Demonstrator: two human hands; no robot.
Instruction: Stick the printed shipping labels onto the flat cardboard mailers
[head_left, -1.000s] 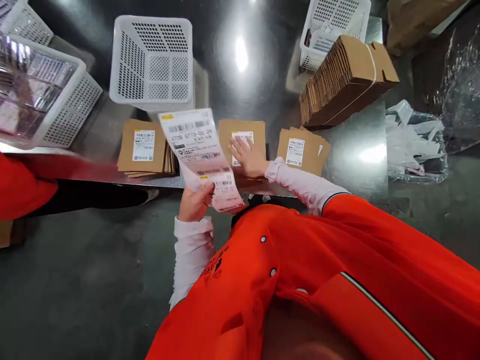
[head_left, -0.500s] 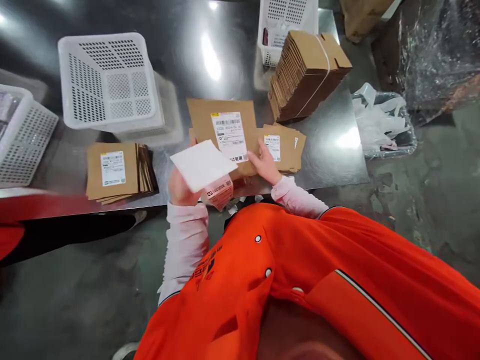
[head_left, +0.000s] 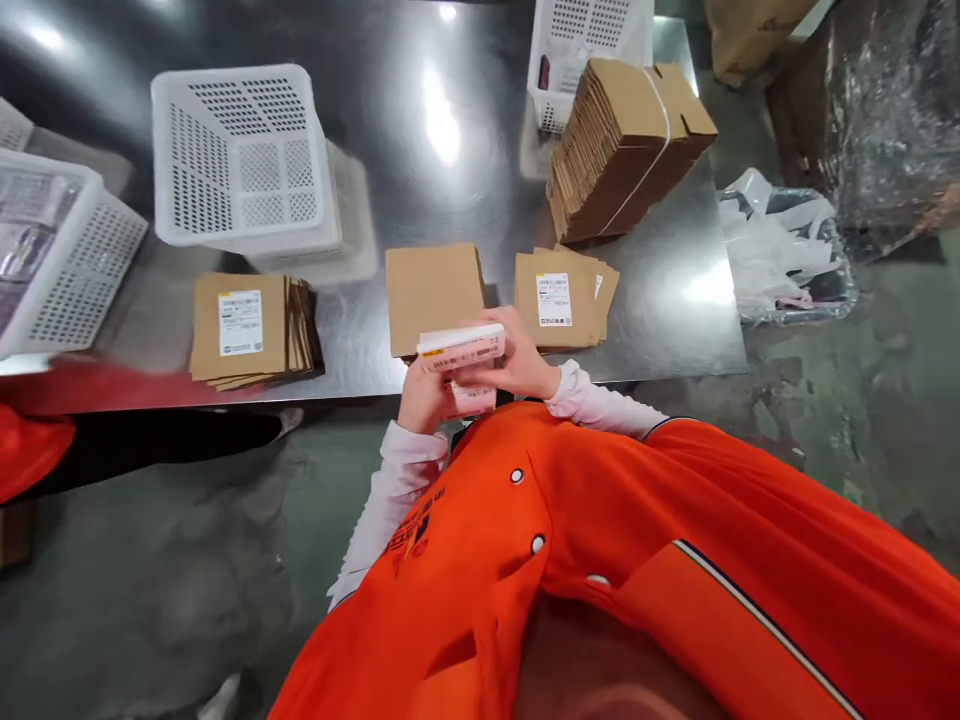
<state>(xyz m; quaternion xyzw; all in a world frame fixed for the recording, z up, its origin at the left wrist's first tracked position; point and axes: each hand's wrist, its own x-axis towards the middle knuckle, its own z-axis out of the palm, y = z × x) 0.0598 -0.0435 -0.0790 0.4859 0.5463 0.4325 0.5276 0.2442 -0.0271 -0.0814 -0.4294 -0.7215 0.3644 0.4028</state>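
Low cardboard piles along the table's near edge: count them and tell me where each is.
3: a left pile, near the large white basket; a middle pile, just beyond the left hand and right hand; a right pile, in front of the banded bundle.

We see light falling from above, mirrored on the metal table (head_left: pixel 480 215) as a long white streak at upper centre, with smaller bright spots at the top edge and upper left and a softer sheen toward the right. Elsewhere the metal runs much darker, and red smears its front edge at left. The floor (head_left: pixel 187 570) looks dim and grey-green; the orange shirt (head_left: pixel 487 560) glows at lower centre. We find shade on the near side of the cardboard bundle (head_left: pixel 652 190). The label strip (head_left: pixel 461 348) at mid-frame is soft, its small print unreadable to us. Wide-angle stretching skews the far-left basket (head_left: pixel 82 270).
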